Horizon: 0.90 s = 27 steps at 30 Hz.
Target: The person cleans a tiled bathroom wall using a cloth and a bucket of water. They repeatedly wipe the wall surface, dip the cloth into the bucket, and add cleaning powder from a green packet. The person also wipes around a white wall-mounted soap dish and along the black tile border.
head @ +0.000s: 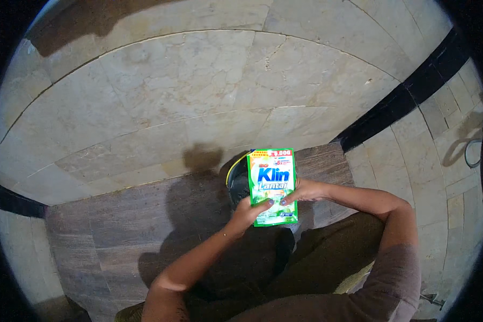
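Observation:
A green and white So Klin floor cleaner pouch (273, 189) is held upright in front of me, its printed face towards the camera. My left hand (247, 213) grips its lower left side, thumb lying across the front. On the lower right side my right hand (304, 191) grips it too, with the thumb tip close to the left one. The fingers of both hands are mostly hidden behind the pouch. Behind and left of the pouch, a dark container (237, 183) with a yellow rim shows in part; its contents cannot be told.
Stone-tiled walls (177, 80) rise ahead and on both sides of the dark wood-look tiled floor (120, 225). A black vertical band (402, 96) marks the right corner. Far right is a round metal-rimmed object (473, 153); a metal fitting (432, 300) lies lower right. My bent legs frame the floor.

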Tool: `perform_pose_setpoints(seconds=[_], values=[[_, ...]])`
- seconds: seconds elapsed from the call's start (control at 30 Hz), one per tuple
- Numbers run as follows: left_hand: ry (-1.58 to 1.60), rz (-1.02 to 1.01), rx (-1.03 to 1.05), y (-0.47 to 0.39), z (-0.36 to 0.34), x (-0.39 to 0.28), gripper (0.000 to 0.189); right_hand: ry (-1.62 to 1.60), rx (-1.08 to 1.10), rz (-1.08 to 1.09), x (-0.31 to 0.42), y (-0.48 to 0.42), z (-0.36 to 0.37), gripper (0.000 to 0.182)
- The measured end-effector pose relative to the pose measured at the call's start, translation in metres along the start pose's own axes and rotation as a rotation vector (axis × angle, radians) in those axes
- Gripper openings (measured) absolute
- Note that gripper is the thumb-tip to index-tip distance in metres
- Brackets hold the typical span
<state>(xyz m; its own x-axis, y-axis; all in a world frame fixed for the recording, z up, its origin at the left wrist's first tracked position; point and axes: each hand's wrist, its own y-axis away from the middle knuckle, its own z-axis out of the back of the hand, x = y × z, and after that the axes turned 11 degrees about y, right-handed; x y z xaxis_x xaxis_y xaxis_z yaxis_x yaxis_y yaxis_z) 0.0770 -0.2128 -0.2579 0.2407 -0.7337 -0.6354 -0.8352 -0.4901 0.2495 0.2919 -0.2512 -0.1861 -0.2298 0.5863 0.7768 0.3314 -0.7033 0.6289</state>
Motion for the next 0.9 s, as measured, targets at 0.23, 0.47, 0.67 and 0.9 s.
perform_pose_setpoints(seconds=[0.23,0.47,0.67,0.9], values=[[0.044,0.067,0.028,0.001,0.004,0.007,0.032,-0.133,-0.016,-0.085,0.007,0.004,0.001,0.054],[0.027,0.155,0.039,0.003,0.01,0.009,0.036,-0.172,0.101,-0.162,-0.011,0.005,0.016,0.055],[-0.001,0.389,0.233,0.01,0.014,0.025,0.042,-0.29,0.198,-0.218,-0.011,-0.03,0.087,0.047],[0.036,0.496,0.139,0.025,0.003,0.027,0.044,1.469,0.119,0.479,-0.101,-0.134,0.049,0.047]])
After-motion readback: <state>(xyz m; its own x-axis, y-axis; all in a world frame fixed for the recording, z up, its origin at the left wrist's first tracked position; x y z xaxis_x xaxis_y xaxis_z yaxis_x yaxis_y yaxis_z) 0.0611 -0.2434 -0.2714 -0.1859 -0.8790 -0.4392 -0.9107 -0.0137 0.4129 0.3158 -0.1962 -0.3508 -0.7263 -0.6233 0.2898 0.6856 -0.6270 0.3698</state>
